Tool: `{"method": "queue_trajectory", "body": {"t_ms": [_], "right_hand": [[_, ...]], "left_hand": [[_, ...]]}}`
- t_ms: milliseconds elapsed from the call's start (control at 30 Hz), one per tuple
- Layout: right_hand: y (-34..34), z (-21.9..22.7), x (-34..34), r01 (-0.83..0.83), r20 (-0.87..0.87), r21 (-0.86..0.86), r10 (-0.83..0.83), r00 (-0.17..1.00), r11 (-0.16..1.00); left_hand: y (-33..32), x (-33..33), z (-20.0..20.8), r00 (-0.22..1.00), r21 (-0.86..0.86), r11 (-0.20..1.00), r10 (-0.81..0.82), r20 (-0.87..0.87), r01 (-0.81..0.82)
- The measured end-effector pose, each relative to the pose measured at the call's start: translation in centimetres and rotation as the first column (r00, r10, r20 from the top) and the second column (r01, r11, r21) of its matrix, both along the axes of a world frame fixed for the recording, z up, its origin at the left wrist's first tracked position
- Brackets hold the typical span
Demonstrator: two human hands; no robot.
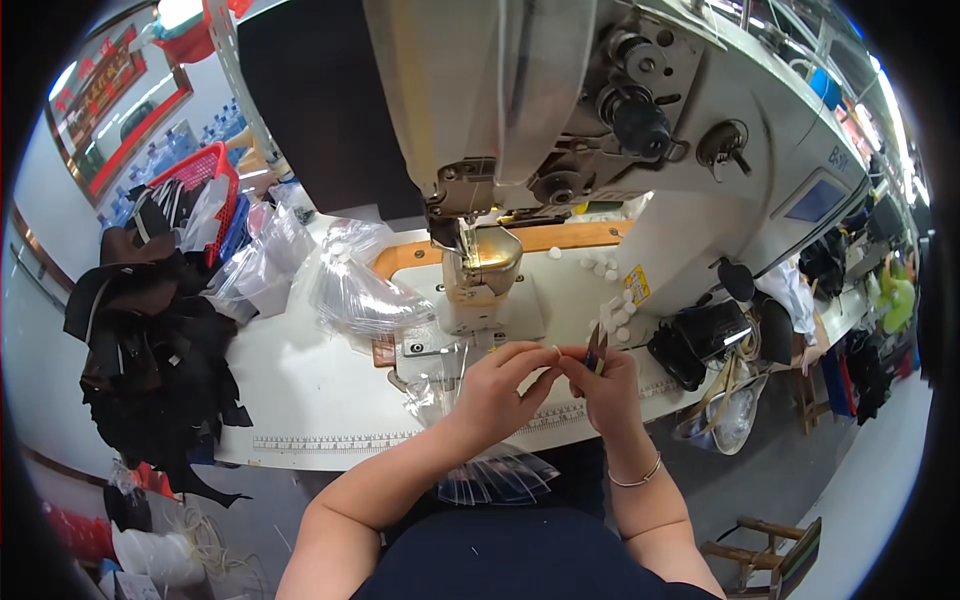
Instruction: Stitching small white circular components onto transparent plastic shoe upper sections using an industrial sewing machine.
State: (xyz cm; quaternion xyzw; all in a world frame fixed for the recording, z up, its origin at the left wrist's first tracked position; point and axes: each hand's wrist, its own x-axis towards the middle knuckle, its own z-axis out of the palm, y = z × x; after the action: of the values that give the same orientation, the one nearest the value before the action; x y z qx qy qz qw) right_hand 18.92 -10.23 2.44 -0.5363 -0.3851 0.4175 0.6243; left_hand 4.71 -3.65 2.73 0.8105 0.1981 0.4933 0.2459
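In front of the sewing machine point(480, 262), my two hands meet fingertip to fingertip over the table's near edge. My left hand point(500, 393) is closed in a pinch on something small and pale, too tiny to name. My right hand point(612, 392) is closed around small thread snips point(597, 347), their blades pointing up and away from me. Its thumb and forefinger also touch the pale bit. Clear plastic strips point(435, 393) lie beside my left wrist, and more clear strips point(497, 478) hang below the table edge by my lap.
Small white round pieces point(622, 318) lie right of the machine. A bunched clear plastic sheet point(350, 290) rests to its left. Dark fabric pieces point(140, 340) are heaped at the far left, near a red basket point(222, 190). A black case point(690, 345) sits at the right. A printed ruler point(330, 442) edges the table.
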Motion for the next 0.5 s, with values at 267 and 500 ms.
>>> {"method": "queue_trajectory", "body": {"t_ms": [267, 500], "right_hand": [[0.1, -0.2, -1.6, -0.092, 0.202, -0.039, 0.098, 0.975, 0.995], [0.0, -0.1, -1.7, -0.136, 0.234, -0.097, 0.156, 0.96, 0.986]], "left_hand": [[-0.8, -2.4, -1.6, 1.0, -0.2, 0.98, 0.018, 0.01, -0.015], [-0.8, -2.9, -2.2, 0.999, -0.199, 0.98, 0.008, 0.037, 0.0]]}}
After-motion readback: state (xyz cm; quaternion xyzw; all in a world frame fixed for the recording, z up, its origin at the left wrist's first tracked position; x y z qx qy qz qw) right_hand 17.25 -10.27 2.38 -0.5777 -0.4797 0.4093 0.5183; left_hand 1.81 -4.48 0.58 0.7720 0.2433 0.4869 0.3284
